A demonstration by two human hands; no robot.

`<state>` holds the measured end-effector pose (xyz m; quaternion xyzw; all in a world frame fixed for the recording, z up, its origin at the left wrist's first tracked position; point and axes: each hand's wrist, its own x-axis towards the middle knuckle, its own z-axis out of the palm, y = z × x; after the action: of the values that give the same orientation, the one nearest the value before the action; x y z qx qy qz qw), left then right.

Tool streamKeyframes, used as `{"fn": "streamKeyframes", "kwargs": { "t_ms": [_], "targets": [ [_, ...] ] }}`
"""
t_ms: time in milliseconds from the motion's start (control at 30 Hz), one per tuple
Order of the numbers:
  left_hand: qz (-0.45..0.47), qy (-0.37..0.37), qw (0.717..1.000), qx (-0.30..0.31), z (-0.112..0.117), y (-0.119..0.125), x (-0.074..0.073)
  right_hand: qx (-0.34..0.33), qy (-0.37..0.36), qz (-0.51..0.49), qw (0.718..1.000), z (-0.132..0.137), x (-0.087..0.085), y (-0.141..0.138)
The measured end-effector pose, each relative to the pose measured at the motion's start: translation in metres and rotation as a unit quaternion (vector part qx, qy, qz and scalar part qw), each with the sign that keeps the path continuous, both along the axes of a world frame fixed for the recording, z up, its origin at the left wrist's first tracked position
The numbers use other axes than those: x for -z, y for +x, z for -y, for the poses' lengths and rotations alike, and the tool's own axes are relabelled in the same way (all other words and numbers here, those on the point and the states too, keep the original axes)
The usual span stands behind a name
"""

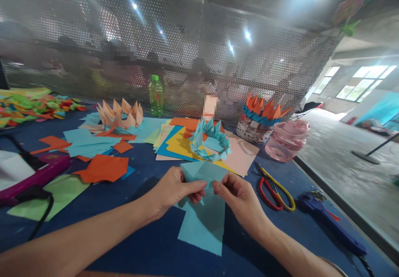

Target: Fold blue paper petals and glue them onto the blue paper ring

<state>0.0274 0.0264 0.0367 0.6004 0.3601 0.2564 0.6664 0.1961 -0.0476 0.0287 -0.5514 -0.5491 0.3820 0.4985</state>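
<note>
Both my hands pinch a folded light blue paper piece (204,172) just above the blue table (149,243). My left hand (176,189) grips its left side with thumb and fingers closed. My right hand (238,196) holds the right side the same way. Under them lies a flat light blue sheet (204,227). A light blue folded paper crown (210,142) sits just beyond, on a stack of coloured sheets (181,146).
Red and yellow scissors (276,187) and a blue glue gun (330,223) lie to the right. A pink jar (288,139), a basket with an orange crown (257,121), a green bottle (156,95), a peach paper crown (120,115) and scattered orange scraps (102,169) surround the area. A mesh screen stands behind.
</note>
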Motion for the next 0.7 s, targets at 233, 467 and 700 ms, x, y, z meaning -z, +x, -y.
{"fn": "streamKeyframes", "kwargs": {
  "t_ms": [233,467,700],
  "targets": [
    [-0.014,0.011,0.999,0.032,0.0014,-0.0014,-0.0021,-0.046,0.004,0.064,0.997,0.0022,-0.0011,-0.0009],
    [-0.014,0.003,0.998,0.062,0.0014,-0.0011,-0.0014,-0.074,0.033,0.079,0.994,0.0037,-0.0080,-0.0027],
    [-0.013,-0.006,0.997,0.082,0.0020,-0.0013,-0.0004,-0.023,0.038,0.099,0.994,0.0046,-0.0069,-0.0025]
  ]
}}
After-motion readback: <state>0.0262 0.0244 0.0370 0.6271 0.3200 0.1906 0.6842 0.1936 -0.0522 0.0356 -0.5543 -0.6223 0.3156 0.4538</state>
